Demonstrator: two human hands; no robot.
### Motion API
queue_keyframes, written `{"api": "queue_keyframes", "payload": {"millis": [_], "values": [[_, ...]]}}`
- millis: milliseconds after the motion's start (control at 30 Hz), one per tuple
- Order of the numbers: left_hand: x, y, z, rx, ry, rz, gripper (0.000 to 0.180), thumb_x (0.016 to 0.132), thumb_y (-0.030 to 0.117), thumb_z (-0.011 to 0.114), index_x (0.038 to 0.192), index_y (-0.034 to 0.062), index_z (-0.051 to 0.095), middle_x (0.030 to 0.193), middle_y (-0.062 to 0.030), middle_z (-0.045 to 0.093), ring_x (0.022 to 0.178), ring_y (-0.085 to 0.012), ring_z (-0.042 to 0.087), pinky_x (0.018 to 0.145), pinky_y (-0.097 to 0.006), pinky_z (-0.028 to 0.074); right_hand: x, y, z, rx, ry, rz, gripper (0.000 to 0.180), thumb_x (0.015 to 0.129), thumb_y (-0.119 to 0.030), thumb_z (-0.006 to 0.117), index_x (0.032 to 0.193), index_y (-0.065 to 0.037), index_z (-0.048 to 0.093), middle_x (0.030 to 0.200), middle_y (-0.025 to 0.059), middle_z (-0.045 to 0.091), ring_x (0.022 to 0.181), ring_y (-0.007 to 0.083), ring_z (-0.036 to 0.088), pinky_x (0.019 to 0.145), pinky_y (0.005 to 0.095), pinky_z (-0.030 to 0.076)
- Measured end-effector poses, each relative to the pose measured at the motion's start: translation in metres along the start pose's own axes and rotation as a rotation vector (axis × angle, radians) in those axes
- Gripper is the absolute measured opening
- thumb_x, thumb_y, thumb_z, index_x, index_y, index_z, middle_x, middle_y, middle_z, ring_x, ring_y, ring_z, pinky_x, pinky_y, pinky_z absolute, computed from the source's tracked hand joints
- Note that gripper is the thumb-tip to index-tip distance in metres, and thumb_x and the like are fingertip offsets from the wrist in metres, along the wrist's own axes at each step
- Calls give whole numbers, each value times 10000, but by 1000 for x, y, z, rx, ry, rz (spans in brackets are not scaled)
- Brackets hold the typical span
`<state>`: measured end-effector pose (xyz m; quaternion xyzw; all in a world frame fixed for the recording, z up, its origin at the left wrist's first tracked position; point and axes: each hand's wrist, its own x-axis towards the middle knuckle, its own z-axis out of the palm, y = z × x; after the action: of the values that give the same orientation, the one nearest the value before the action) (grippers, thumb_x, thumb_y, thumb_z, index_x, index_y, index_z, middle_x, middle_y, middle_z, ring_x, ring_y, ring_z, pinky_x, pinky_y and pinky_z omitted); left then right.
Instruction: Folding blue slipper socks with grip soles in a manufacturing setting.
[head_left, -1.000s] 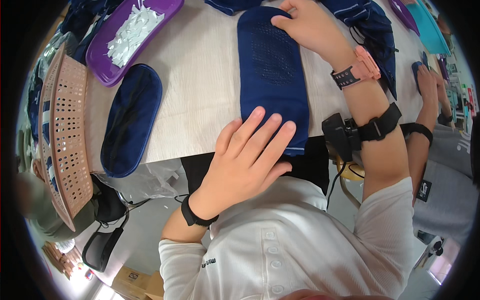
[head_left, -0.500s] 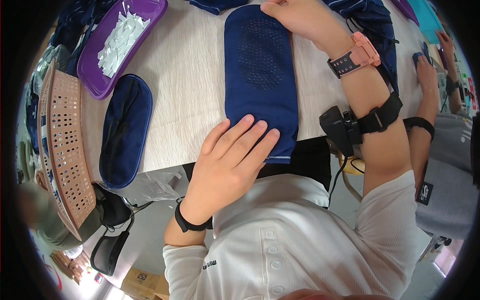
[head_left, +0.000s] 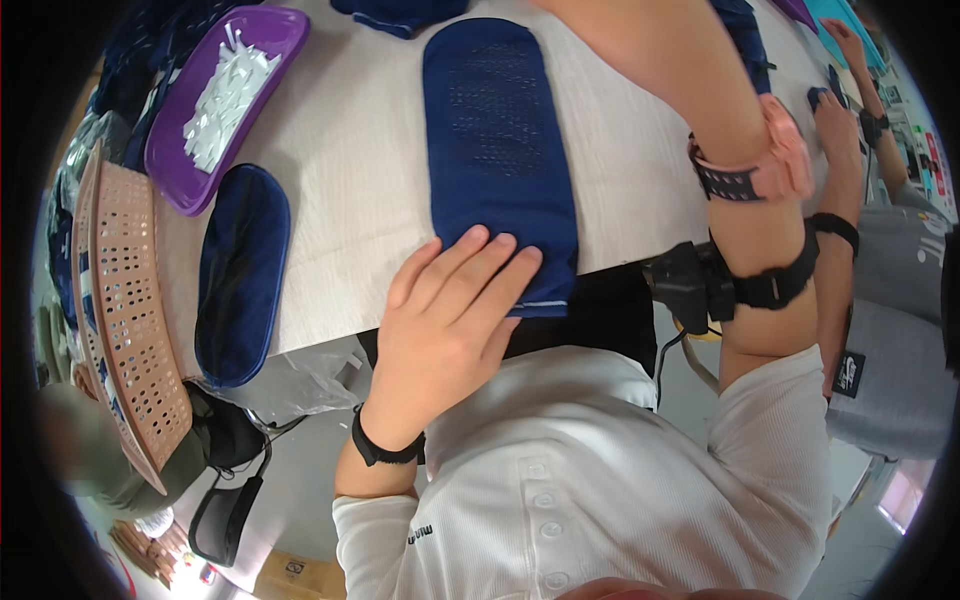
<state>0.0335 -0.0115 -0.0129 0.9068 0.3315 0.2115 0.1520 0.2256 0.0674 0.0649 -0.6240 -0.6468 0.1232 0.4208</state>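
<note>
A flat navy sock (head_left: 500,190) with a patch of raised dots lies lengthwise on the table, its white-edged cuff hanging at the front edge. Over the cuff end rests my left hand (head_left: 440,310), open, fingers stretched and laid flat on the fabric. My right hand (head_left: 600,30) reaches past the sock's far right side to the top of the picture. Its fingers are cut off by the edge, so whatever they touch is hidden. To the left lies a navy oval eye mask (head_left: 243,275) with a black strap across it.
A purple tray (head_left: 165,150) of small white slips stands at the far left, near a pink perforated basket (head_left: 140,320). More navy fabric (head_left: 400,15) lies at the back. On the right, a co-worker's hand (head_left: 835,125) is at the table.
My right hand has left the sock's far end and moved away, its fingers passing out of the picture. The left hand stays on the cuff. The whole view has shifted slightly.
</note>
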Motion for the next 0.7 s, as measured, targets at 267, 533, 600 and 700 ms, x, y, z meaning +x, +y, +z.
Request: {"api": "queue_keyframes", "payload": {"millis": [267,533,600,700], "values": [[6,21,-29,-27,-137,102,578,664,422,673,1075,28,571,1134,-142,529,1091,-351,462,936,-425,329,-33,-28,-46,85,22,14,199,778,-184,599,775,9,550,672,108,580,621,171,557,575,259,433],[14,53,-4,-551,3,106,683,602,341,748,1119,-18,481,1076,-143,533,1006,-325,515,832,-376,394,-46,81,-138,70,21,22,199,778,-185,597,777,9,552,679,113,582,630,179,560,583,264,435],[15,53,1,-585,-33,52,668,592,311,757,1107,-15,485,1068,-142,534,1006,-322,513,833,-377,392,-44,151,-197,58,20,16,199,778,-185,597,778,9,552,680,114,583,632,182,561,585,266,435],[18,53,5,-659,-67,16,637,574,251,768,1084,-9,491,1055,-142,534,1011,-311,508,836,-375,389,-48,244,-288,22,23,14,199,778,-186,596,779,9,553,683,116,583,636,185,562,587,268,436]]}}
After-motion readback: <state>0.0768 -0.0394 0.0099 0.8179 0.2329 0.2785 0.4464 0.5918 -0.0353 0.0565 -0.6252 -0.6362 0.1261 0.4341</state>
